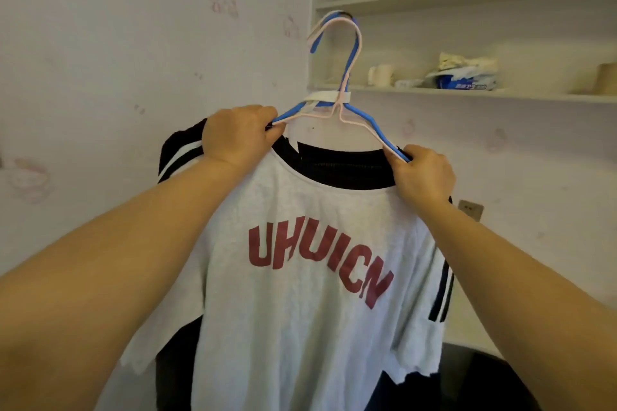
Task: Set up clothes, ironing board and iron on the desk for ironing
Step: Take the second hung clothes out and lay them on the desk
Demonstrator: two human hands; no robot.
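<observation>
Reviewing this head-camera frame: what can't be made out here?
- Hook tops of the blue and pink wire hangers: what they hang on is hidden behind them.
- Black garment behind the white red-lettered T-shirt: mostly covered.
- Hanger shoulders: under left hand and right hand.
- Shelf clutter: blurred.

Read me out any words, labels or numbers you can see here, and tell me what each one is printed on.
"UHUICN" in red capitals, arched across the chest of the white T-shirt.
White print on the blue part of the package on the shelf: too small and blurred to read.
No readable text anywhere else in the view.
</observation>
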